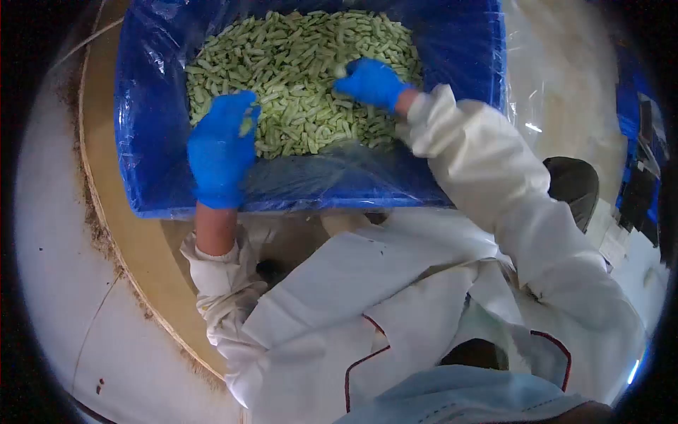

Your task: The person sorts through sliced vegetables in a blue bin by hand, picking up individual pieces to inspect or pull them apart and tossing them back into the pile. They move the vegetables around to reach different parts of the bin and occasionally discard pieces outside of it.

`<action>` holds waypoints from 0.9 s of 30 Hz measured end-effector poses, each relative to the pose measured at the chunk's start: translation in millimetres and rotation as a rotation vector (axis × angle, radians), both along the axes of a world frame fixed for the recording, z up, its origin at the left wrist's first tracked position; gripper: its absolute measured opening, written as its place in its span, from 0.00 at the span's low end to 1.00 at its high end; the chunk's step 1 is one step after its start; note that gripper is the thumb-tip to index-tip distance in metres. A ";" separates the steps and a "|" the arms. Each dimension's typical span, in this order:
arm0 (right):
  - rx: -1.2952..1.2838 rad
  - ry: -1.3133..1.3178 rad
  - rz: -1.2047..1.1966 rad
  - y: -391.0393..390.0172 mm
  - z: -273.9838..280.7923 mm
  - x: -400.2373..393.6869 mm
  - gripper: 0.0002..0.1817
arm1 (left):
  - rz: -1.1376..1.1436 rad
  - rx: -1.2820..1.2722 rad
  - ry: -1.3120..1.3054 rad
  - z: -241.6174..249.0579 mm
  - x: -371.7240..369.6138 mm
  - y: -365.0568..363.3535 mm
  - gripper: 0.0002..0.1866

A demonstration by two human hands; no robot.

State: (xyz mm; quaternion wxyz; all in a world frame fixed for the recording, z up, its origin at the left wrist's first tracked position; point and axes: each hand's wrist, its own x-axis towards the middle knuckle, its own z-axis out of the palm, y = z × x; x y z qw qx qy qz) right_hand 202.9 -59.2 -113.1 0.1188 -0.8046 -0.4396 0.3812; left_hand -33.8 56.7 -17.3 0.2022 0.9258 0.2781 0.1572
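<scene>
A blue plastic bin point(131, 155), lined with clear plastic film point(282, 191), holds a thick layer of small, pale green cut vegetable pieces point(296, 71). My left hand point(222, 152), in a blue glove, is over the bin's left front part. Its fingers are curled, and a green piece shows between thumb and fingers. Over the right part of the layer is my right hand point(374, 85), also in a blue glove and slightly blurred. A pale piece sits at its closed fingertips. The exact kind of vegetable cannot be made out.
The bin's front wall is close to my lap, covered by a white coat point(409, 240). A tan curved floor strip point(134, 247) with a dirty edge runs along the left, beside a pale floor point(56, 247). Dark and blue items point(639, 141) stand far right.
</scene>
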 end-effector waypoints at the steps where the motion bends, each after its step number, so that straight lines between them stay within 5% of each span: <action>1: 0.059 0.116 0.040 -0.8 29.1 -23.3 0.24 | -0.112 0.032 0.036 2.2 3.5 -4.8 0.13; 3: 0.382 0.116 0.254 -6.6 64.9 -54.0 0.21 | -0.334 0.105 0.113 6.4 9.3 -9.6 0.17; 6: 0.536 0.441 0.157 -6.7 78.5 -62.6 0.19 | -0.369 -0.021 -0.036 6.1 7.8 -12.2 0.22; 9: 0.232 0.903 -0.066 -7.2 104.8 -55.9 0.14 | -0.365 0.070 0.107 15.4 7.3 -16.7 0.21; 12: 0.118 0.901 -0.093 -8.3 94.0 -56.8 0.14 | -0.335 0.202 0.332 23.3 7.8 -22.9 0.23; 15: 0.309 0.743 0.115 -18.6 88.9 -61.7 0.13 | -0.481 -0.002 0.323 36.5 3.6 -19.2 0.15; 20: -0.053 1.680 -0.058 -36.2 103.3 -72.4 0.10 | -0.720 -0.559 -0.394 39.2 -7.6 -12.5 0.11; 23: -0.154 1.609 0.008 -34.5 80.8 -74.5 0.13 | -0.532 -0.771 -0.527 29.8 -21.6 2.7 0.11; 26: -0.106 0.871 0.027 -13.4 68.6 -56.7 0.18 | 0.028 -0.496 -0.359 20.3 -14.9 15.6 0.10; 27: -0.109 0.478 0.203 -7.8 57.7 -44.5 0.19 | 0.252 -0.324 -0.267 15.5 -9.0 21.2 0.10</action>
